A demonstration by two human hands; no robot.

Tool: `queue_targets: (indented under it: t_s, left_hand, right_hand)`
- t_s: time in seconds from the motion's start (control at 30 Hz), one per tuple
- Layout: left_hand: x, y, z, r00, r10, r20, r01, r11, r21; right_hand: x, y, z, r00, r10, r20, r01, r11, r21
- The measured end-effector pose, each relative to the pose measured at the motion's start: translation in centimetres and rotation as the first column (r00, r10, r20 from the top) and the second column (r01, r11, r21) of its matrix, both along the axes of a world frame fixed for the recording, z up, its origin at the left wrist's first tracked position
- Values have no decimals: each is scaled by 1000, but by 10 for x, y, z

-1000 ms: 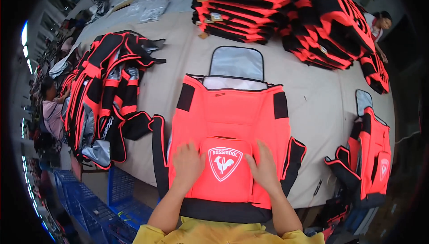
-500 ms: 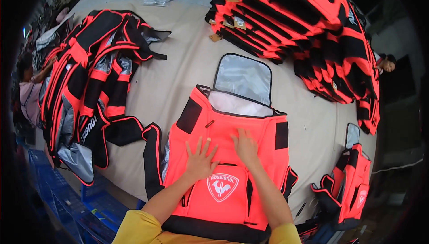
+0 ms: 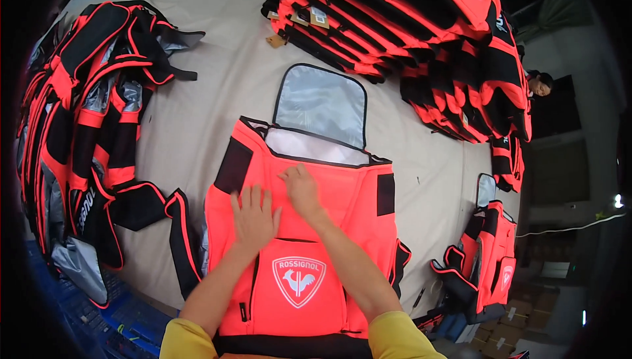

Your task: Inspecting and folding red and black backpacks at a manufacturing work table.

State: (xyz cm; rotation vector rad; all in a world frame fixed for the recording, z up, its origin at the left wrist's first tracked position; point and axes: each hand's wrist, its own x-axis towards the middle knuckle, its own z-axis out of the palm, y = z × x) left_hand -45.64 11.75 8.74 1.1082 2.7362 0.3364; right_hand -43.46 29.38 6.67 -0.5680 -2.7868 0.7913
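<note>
The bag (image 3: 296, 250) seems soft, light; hold its sides. Upon it, left grip (image 3: 255, 219) spreads empty; right grip (image 3: 303, 191) curls, hold unclear.

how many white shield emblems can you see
2: one emblem on the middle backpack, another on the right-hand backpack; the stacked backpacks and left pile may hide more.
</note>
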Motion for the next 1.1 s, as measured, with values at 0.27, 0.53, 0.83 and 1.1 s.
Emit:
queue_targets:
  t_s: [0.27,0.53,0.83,1.1]
  left_hand:
    - [-34,6,-18,989,4,-149,-11,999,-45]
    - [-28,24,-8,984,-33,-173,22,998,-66]
    - [-105,103,13,922,-322,-214,347,933,96]
    - [-63,48,88,809,-535,-245,536,498,681]
  right_hand:
    - [142,169,50,858,-497,126,485,867,117]
    - [123,174,76,967,-231,-108,255,905,342]
    - [81,160,61,991,100,85,-122,941,317]
    - [164,73,171,958,226,-179,-181,955,237]
